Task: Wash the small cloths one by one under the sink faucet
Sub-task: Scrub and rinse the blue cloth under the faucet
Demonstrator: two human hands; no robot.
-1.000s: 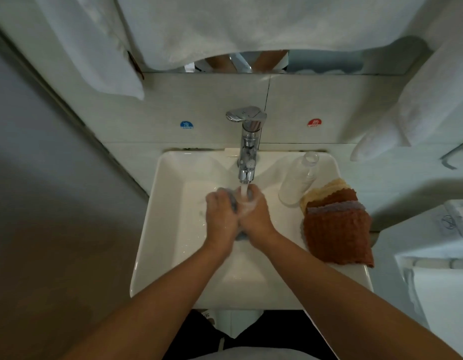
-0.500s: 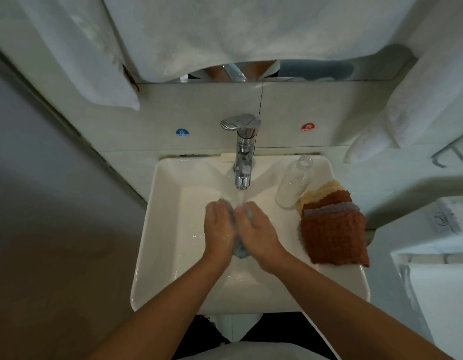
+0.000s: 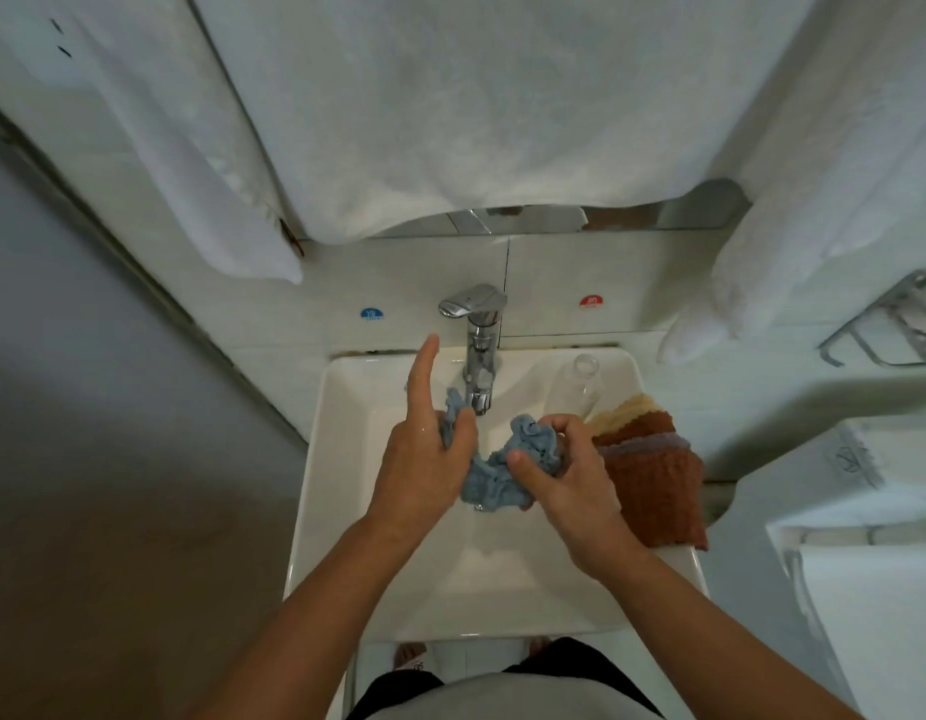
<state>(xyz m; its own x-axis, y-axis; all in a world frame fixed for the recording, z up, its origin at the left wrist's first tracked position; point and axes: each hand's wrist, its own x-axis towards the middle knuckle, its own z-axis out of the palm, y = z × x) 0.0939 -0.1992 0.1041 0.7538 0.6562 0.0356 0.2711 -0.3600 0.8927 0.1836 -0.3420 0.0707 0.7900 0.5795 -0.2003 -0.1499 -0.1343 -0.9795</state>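
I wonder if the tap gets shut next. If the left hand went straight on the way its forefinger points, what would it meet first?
Probably the faucet handle or the wall beside it; depth is unclear. The left hand pinches the blue cloth.

**Two tap stickers, neither legible**

A round blue sticker (image 3: pixel 372 314) sits on the white wall tile (image 3: pixel 398 283) to the left of the faucet (image 3: pixel 479 350); it carries a white mark and a line of small print below it, both too small to read. A round red sticker (image 3: pixel 590 301) sits on the tile to the right of the faucet, with a white mark that is just as unreadable. A thin line-drawn emblem (image 3: pixel 849 456) shows on the white object (image 3: pixel 814 485) at the right edge; no letters can be made out on it. No numbers or brand names can be read anywhere.
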